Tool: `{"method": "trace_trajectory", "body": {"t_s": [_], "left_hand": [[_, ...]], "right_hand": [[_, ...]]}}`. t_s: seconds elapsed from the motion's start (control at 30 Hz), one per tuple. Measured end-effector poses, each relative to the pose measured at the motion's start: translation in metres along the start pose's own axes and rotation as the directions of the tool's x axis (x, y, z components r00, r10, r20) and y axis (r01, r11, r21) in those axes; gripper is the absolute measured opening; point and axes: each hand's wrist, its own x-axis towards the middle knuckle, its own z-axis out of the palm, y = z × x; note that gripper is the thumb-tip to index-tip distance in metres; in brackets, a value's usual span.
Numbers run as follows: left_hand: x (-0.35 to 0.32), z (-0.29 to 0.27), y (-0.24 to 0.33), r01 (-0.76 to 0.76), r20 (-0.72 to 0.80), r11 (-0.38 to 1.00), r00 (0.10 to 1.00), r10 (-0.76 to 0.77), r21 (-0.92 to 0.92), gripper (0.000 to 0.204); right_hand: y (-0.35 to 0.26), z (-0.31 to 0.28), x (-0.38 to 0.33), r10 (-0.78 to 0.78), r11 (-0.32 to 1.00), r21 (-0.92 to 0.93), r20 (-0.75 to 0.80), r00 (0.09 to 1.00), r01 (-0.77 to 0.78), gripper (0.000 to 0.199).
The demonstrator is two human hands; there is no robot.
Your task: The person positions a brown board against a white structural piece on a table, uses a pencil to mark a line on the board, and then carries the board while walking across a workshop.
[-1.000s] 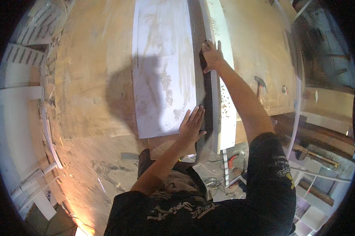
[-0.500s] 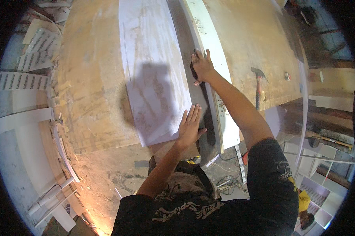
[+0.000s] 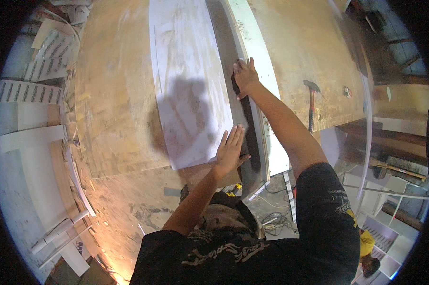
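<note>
A long white panel (image 3: 186,80) lies flat on a big plywood worktable (image 3: 114,114). A second white board (image 3: 252,52) stands on edge along its right side, with a dark strip (image 3: 249,128) between them. My left hand (image 3: 229,151) presses flat, fingers spread, on the near right corner of the flat panel beside the dark strip. My right hand (image 3: 245,76) reaches farther out and grips the upright board's edge at the strip. My shadow falls across the flat panel.
A hammer (image 3: 312,102) lies on the plywood right of the boards, with a small red and white object (image 3: 347,91) beyond it. White slatted panels (image 3: 29,90) are stacked at the left. Cables (image 3: 271,213) and white shelving (image 3: 390,237) sit on the floor at the lower right.
The view has shifted so the boards sit higher and more tilted in the picture. Both hands stay on the boards; the left hand has flattened near the panel's corner.
</note>
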Motion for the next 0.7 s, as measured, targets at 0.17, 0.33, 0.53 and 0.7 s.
{"method": "trace_trajectory", "body": {"t_s": [0.17, 0.33, 0.53, 0.7], "left_hand": [[-0.003, 0.003, 0.002, 0.021, 0.025, 1.000, 0.999, -0.020, -0.023, 0.104], [0.001, -0.002, -0.001, 0.029, 0.051, 0.999, 0.998, -0.028, -0.020, 0.104], [0.008, -0.007, -0.006, 0.059, 0.002, 0.991, 0.998, -0.059, -0.121, 0.104], [0.009, -0.009, -0.008, 0.067, -0.034, 0.979, 0.997, -0.075, -0.192, 0.107]], "right_hand": [[-0.003, -0.001, 0.006, 0.003, 1.000, -0.026, 0.027, 1.000, -0.002, 0.135], [0.000, -0.001, 0.014, -0.005, 0.999, -0.050, 0.048, 0.999, 0.007, 0.124], [0.005, -0.003, 0.031, -0.050, 0.997, -0.063, 0.025, 0.998, 0.052, 0.120], [0.007, 0.001, 0.038, -0.027, 1.000, -0.002, 0.015, 1.000, 0.028, 0.138]]}}
